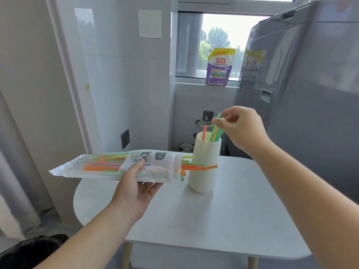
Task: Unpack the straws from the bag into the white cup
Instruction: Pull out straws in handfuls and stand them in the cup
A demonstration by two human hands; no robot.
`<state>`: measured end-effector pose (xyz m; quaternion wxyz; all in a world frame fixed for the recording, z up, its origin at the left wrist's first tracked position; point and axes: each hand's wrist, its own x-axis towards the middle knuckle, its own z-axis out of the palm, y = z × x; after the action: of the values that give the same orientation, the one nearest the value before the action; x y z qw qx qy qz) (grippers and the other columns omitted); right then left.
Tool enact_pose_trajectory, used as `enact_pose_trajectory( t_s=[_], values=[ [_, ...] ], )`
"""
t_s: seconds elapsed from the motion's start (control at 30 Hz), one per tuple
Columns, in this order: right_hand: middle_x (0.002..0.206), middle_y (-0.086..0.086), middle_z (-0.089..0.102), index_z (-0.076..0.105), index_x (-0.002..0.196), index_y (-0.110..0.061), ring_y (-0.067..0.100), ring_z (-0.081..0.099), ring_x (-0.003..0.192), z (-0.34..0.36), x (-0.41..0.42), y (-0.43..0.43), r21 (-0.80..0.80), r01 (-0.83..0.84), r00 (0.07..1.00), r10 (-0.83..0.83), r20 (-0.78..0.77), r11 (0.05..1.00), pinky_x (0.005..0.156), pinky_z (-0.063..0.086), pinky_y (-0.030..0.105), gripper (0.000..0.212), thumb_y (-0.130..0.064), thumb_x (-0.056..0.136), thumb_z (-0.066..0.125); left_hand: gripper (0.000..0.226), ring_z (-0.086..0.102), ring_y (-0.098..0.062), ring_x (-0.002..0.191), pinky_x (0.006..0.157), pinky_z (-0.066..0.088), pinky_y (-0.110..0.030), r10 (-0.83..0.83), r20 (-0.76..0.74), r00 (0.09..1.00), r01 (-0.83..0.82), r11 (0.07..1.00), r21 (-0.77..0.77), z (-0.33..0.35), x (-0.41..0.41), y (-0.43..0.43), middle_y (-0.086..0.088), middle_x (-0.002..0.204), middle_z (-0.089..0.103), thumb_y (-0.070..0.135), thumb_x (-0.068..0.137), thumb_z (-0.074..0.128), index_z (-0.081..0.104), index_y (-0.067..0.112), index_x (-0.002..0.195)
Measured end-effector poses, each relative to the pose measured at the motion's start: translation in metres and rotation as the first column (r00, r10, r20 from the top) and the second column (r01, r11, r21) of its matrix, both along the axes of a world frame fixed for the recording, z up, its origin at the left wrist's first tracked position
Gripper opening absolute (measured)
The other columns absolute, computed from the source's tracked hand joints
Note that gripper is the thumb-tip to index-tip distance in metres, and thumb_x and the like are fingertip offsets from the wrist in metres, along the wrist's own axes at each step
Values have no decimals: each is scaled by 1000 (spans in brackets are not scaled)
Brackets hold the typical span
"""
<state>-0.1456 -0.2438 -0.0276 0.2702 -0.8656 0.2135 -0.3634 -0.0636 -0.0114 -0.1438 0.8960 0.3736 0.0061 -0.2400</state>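
I see the left hand (136,183) gripping the straw bag (120,165) flat above the white table (223,220). At two o'clock from it, the right hand (240,129) pinches green straws (215,133) standing in the ribbed white cup (206,164).

Straw lower ends hidden inside white cup (205,164); bag (120,165) print partly covered by left hand (136,183); refrigerator (310,74) stickers blurred, possibly labels.

Your left hand (134,183) holds the bag (124,165) level above the table (223,216), left of the cup (205,164); bag straws (196,166) poke toward the cup; your right hand (240,127) pinches straws (215,132) standing in it.
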Motion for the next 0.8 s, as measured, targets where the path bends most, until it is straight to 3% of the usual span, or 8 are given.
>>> enact_pose_trajectory(
  t_s=[0.13, 0.27, 0.33, 0.43, 0.5, 0.63, 0.8],
  values=[
    [91, 1, 68, 68, 111, -16, 16, 67, 79, -5, -5, -1, 86, 26, 998, -31, 54, 996, 76, 59, 36, 39, -40, 82, 78, 18, 76, -26, 96, 79, 63, -45, -3, 0, 1000, 3, 1000, -5, 2, -1, 1, -8, 102, 79, 17, 95, 65, 67, 21, 113],
    [72, -4, 59, 63, 85, -16, 8, 53, 63, -18, -25, 21, 152, 90, 973, -119, 195, 984, 61, 45, 30, 25, -40, 93, 64, 19, 74, -26, 98, 77, 63, -44, -2, -12, 1000, 2, 1000, -11, 3, -2, 2, -8, 106, 78, 18, 95, 65, 68, 21, 113],
    [66, -4, 58, 59, 75, -16, 9, 50, 59, -35, -36, 39, 205, 48, 987, -78, 140, 978, 56, 39, 28, 33, -42, 96, 58, 17, 74, -25, 97, 76, 64, -42, -8, -8, 1000, 8, 1000, -12, 4, -2, 2, -7, 107, 77, 18, 95, 65, 69, 21, 112],
    [80, -5, 66, 63, 88, -24, 17, 66, 71, -60, -43, 55, 328, -41, 995, 68, -72, 944, 59, 51, 33, 29, -50, 96, 53, 15, 74, -24, 93, 71, 65, -37, -26, 10, 1000, 26, 1000, 5, 5, -4, 0, -6, 105, 77, 20, 95, 65, 70, 21, 110],
    [90, -2, 70, 64, 103, -27, 21, 69, 71, -68, -44, 58, 452, -86, 980, 157, -120, 888, 60, 57, 36, 26, -50, 96, 55, 18, 74, -23, 90, 68, 65, -34, -36, 19, 999, 36, 999, 16, 6, -7, 0, -6, 106, 77, 20, 95, 65, 71, 20, 112],
    [97, 14, 73, 69, 105, -14, 18, 64, 59, -73, -41, 64, 687, -199, 968, 250, 26, 699, 57, 58, 31, 19, -28, 93, 68, 28, 76, -20, 86, 60, 62, -31, -54, 48, 997, 53, 998, 22, 7, -11, -2, -5, 104, 77, 21, 95, 66, 68, 19, 123],
    [81, 17, 70, 68, 100, 0, 17, 66, 57, -76, -40, 67, 760, -222, 972, 202, 122, 611, 59, 57, 27, 12, -8, 91, 71, 34, 76, -20, 88, 62, 62, -32, -58, 53, 997, 56, 998, 30, 8, -14, -2, -6, 109, 77, 22, 95, 66, 67, 17, 128]
  ],
)
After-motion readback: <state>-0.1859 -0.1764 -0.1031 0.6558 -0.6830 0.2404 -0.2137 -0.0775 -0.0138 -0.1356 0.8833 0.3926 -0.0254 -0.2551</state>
